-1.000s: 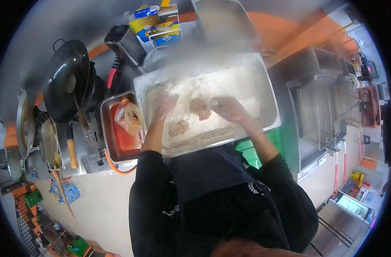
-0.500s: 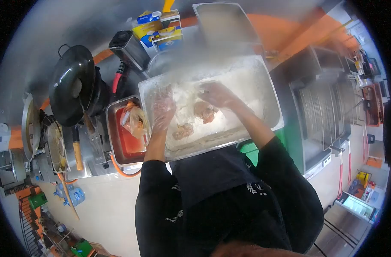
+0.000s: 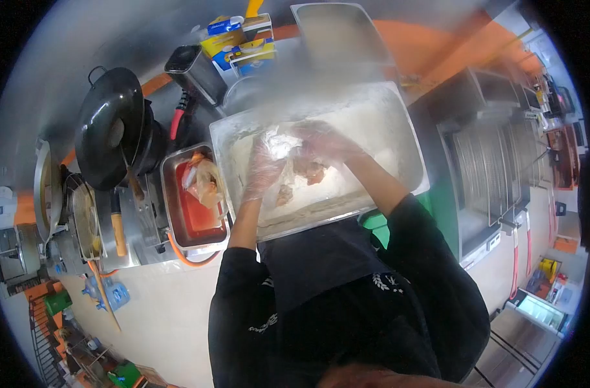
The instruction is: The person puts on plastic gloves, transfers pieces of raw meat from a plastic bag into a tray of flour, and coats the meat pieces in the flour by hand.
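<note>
A deep metal tray (image 3: 408,161) of white flour (image 3: 366,129) lies before me. My left hand (image 3: 264,169), in a clear plastic glove, is at its left side, fingers curled at a bright white clump of flour (image 3: 282,143). Just right of the clump is my gloved right hand (image 3: 324,141), its fingers smeared by motion and haze. Below the hands, a floured piece of raw meat (image 3: 313,173) lies in the tray. Another meat piece (image 3: 284,194) sits nearer the front wall, beside my left hand.
Left of the tray stands a smaller metal pan (image 3: 167,194) with red liquid and a plastic bag (image 3: 207,184). A black wok (image 3: 107,107) and a red-handled tool (image 3: 177,123) are farther left. Behind are boxes (image 3: 233,45) and another metal tray (image 3: 340,32). Wire racks (image 3: 489,171) stand right.
Both hands have moved closer together over the flour, my left hand shifting right. A white clump of flour now shows between them. The tray has shifted slightly.
</note>
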Available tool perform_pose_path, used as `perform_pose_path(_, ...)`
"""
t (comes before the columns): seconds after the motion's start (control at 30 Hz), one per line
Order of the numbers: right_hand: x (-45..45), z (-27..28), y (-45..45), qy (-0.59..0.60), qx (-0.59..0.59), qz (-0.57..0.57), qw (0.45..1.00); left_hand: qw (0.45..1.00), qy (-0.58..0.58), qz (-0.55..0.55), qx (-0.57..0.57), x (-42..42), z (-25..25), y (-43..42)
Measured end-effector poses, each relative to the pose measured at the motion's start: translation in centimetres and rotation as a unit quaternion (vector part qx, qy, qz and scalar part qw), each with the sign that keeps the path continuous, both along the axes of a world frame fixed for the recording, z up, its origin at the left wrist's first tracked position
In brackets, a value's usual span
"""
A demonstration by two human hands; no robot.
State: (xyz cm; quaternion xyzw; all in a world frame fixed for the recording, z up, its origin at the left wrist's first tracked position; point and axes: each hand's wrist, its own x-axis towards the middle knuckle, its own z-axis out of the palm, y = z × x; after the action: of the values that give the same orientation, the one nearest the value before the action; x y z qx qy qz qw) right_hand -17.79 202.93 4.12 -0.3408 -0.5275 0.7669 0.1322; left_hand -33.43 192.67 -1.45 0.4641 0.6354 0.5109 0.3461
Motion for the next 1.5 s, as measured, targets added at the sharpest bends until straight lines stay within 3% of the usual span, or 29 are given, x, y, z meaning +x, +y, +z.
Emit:
perform_pose_path(0.07, -0.2, -4.0, 1.0, 0.065, 0.057, -0.052, 0.995, 0.995, -0.1, 0.011, 0.015, 1.0, 1.0, -0.2)
perform_pose_path(0.17, -1.3, -2.6, 2.3, 0.017, 0.221, 0.07, 0.973, 0.994, 0.083, -0.022, -0.063, 1.0, 3.4, -0.3)
perform_pose_path(0.27, -1.9, -1.3, 2.0, -0.088, 0.503, 0.121, 0.851, 0.993, 0.109, 0.046, 0.008, 0.6, -3.1, 0.1)
perform_pose_path(0.37, -2.0, -0.8, 2.9, -0.079, 0.533, 0.184, 0.822, 0.998, 0.045, -0.016, -0.035, -0.2, -2.4, 0.5)
perform_pose_path(0.47, -3.2, -2.4, 2.8, -0.111, 0.638, 0.194, 0.737, 0.996, -0.017, -0.006, -0.088, 0.0, 0.2, 0.6)
perform_pose_path(0.57, -3.7, -3.7, 4.2, -0.133, 0.653, 0.156, 0.729, 0.975, 0.21, 0.052, -0.044, -0.2, -2.7, 0.3)
perform_pose_path(0.67, -2.9, -2.8, 4.2, -0.072, 0.722, 0.139, 0.674, 0.976, 0.215, 0.034, 0.006, -1.0, -2.2, -0.2)
perform_pose_path(0.77, -0.4, -6.2, 8.0, -0.161, 0.875, 0.097, 0.446, 0.994, 0.088, 0.043, -0.041, -1.4, -0.9, -1.7)
perform_pose_path(0.83, 1.5, -6.5, 9.9, -0.173, 0.935, 0.101, 0.292, 0.995, 0.065, 0.068, -0.044, -2.0, -3.1, -2.1)
perform_pose_path(0.87, 2.7, -6.3, 10.5, -0.192, 0.945, 0.115, 0.238, 0.994, 0.054, 0.079, -0.046, -2.1, -4.4, -2.3)
perform_pose_path(0.97, 6.1, -3.6, 11.9, -0.281, 0.94, 0.157, 0.114, 0.988, 0.049, 0.065, -0.133, -1.6, 0.5, -2.9)
perform_pose_path(1.0, 5.5, 0.9, 9.1, -0.415, 0.829, 0.178, 0.33, 0.989, 0.043, 0.073, -0.122, -1.5, -0.1, -2.9)
perform_pose_path(1.07, 6.8, 0.6, 9.6, -0.39, 0.891, 0.173, 0.158, 0.991, 0.033, 0.086, -0.098, -1.8, -2.0, -2.5)
perform_pose_path(1.13, 8.6, -0.3, 10.2, -0.361, 0.904, 0.172, 0.152, 0.993, 0.022, 0.075, -0.09, -1.9, -2.8, -2.3)
perform_pose_path(1.3, 10.8, -4.9, 14.6, -0.248, 0.796, 0.153, 0.53, 0.995, 0.042, 0.07, -0.065, -2.1, -4.0, -2.3)
perform_pose_path(1.33, 12.0, -5.0, 15.2, -0.238, 0.78, 0.156, 0.558, 0.993, 0.058, 0.071, -0.077, -2.0, -2.9, -2.5)
perform_pose_path(1.37, 13.1, -5.3, 15.7, -0.24, 0.78, 0.168, 0.553, 0.991, 0.073, 0.073, -0.089, -2.1, -2.2, -2.6)
perform_pose_path(1.5, 17.5, -5.7, 17.3, -0.273, 0.836, 0.228, 0.417, 0.994, 0.063, 0.065, -0.067, -2.4, -3.3, -2.5)
